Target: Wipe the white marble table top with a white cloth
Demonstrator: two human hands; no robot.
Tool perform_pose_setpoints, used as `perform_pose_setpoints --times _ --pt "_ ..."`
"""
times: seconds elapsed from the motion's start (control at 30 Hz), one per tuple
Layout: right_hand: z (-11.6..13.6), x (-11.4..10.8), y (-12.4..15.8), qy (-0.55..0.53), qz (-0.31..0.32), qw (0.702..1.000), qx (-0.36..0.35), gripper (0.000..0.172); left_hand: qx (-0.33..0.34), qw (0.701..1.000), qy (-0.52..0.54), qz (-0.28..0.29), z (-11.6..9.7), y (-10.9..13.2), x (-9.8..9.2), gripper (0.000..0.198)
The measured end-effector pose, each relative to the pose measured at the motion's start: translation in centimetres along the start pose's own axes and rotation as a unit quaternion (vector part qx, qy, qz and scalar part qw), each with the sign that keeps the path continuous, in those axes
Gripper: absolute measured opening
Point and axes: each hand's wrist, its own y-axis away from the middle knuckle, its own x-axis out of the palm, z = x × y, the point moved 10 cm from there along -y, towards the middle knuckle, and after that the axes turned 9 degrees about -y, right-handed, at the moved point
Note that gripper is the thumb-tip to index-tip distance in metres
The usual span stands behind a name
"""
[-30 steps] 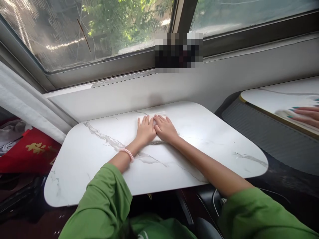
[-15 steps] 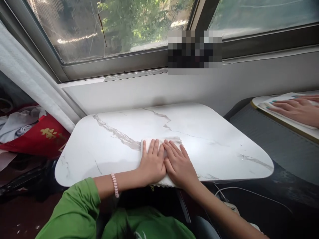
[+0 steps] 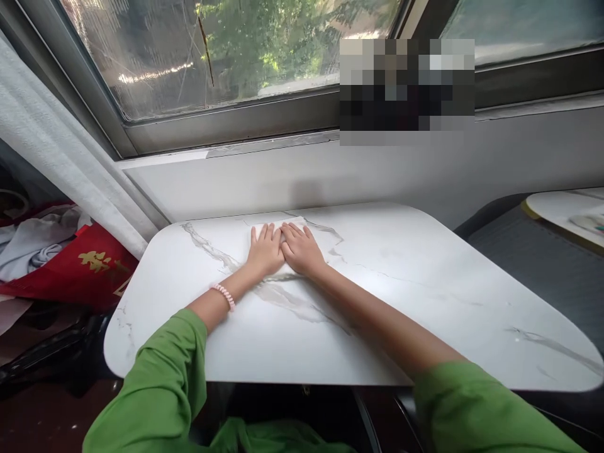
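My left hand [image 3: 265,253] lies flat with its fingers stretched out on a folded white cloth [image 3: 285,272], and a pink coil bracelet [image 3: 223,296] circles that wrist. Beside it, my right hand [image 3: 302,251] presses flat on the same cloth, its thumb side touching the left hand. Both palms hide much of the cloth. Under it is a white marble-patterned table [image 3: 415,264] with rounded corners. Hands and cloth are at the far half of the tabletop, left of its middle, near the wall.
A wall and a framed window [image 3: 283,56] run behind the table. To the left hang a white curtain [image 3: 66,138] and, lower, a red bag [image 3: 94,261] beside pale fabric. On the right stands another white table [image 3: 561,204] near a grey padded surface [image 3: 528,258].
Both hands and the cloth have slid from the table's near edge toward the wall, slightly left. The view has shifted, and another person's hand at the right is out of sight.
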Motion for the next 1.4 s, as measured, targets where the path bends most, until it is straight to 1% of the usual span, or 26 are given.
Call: perform_pose_setpoints --times 0.07,0.13,0.2,0.27,0.4,0.57,0.67,0.73,0.8,0.93,1.07,1.17,1.27,1.33,1.4 --pt "0.0 0.7 -2.9 -0.005 0.002 1.000 -0.001 0.050 -0.013 1.000 -0.004 -0.015 1.9 -2.2 0.1 0.048" --pt "-0.3 1.1 -4.9 -0.010 -0.006 1.000 0.002 0.050 -0.014 1.000 -0.007 -0.025 3.2 -3.9 0.3 0.046" --pt "-0.7 1.3 -6.2 -0.016 -0.021 1.000 0.008 0.049 -0.007 0.999 -0.012 -0.029 3.8 -5.1 0.5 0.045" --pt "-1.1 1.3 -6.8 -0.022 -0.034 0.999 0.012 0.048 0.003 0.999 -0.018 -0.028 4.0 -5.8 0.8 0.046" --pt "-1.4 1.4 -6.8 -0.025 -0.037 0.999 0.016 0.049 0.008 0.999 -0.024 -0.027 4.0 -6.0 1.2 0.047" --pt "-0.7 1.3 -5.6 -0.009 -0.015 1.000 0.014 0.052 -0.010 0.999 -0.026 -0.027 3.6 -4.6 0.8 0.047" --pt "0.1 1.1 -3.8 -0.007 -0.006 1.000 0.013 0.053 -0.015 0.999 -0.023 -0.018 3.0 -2.7 0.6 0.048" --pt "0.7 0.9 -1.6 -0.006 -0.009 1.000 0.016 0.053 -0.007 1.000 -0.017 -0.015 2.2 -0.8 0.4 0.048" --pt "1.6 0.6 1.1 0.002 -0.017 1.000 0.018 0.054 0.008 1.000 -0.008 -0.018 1.1 1.7 0.1 0.049" --pt "3.8 0.1 7.2 0.037 -0.018 0.999 0.010 0.055 0.039 0.999 0.003 -0.015 -1.2 7.5 -1.0 0.050" --pt "6.5 -0.3 12.5 0.052 -0.016 0.998 -0.028 0.056 0.060 0.998 0.003 -0.009 -3.0 12.9 -2.2 0.051" --pt "8.3 -0.7 15.6 0.049 -0.020 0.997 -0.061 0.057 0.068 0.998 -0.003 -0.007 -3.8 16.3 -2.9 0.052" --pt "9.5 -0.7 17.6 0.038 -0.006 0.996 -0.083 0.058 0.075 0.997 -0.002 -0.003 -4.3 18.5 -3.4 0.053" --pt "9.7 -0.7 18.2 0.032 0.004 0.995 -0.093 0.057 0.076 0.997 0.004 0.003 -4.3 19.2 -3.5 0.053" --pt "9.5 -0.6 18.1 0.029 0.017 0.994 -0.105 0.057 0.070 0.997 0.012 0.009 -4.1 19.3 -3.5 0.053"
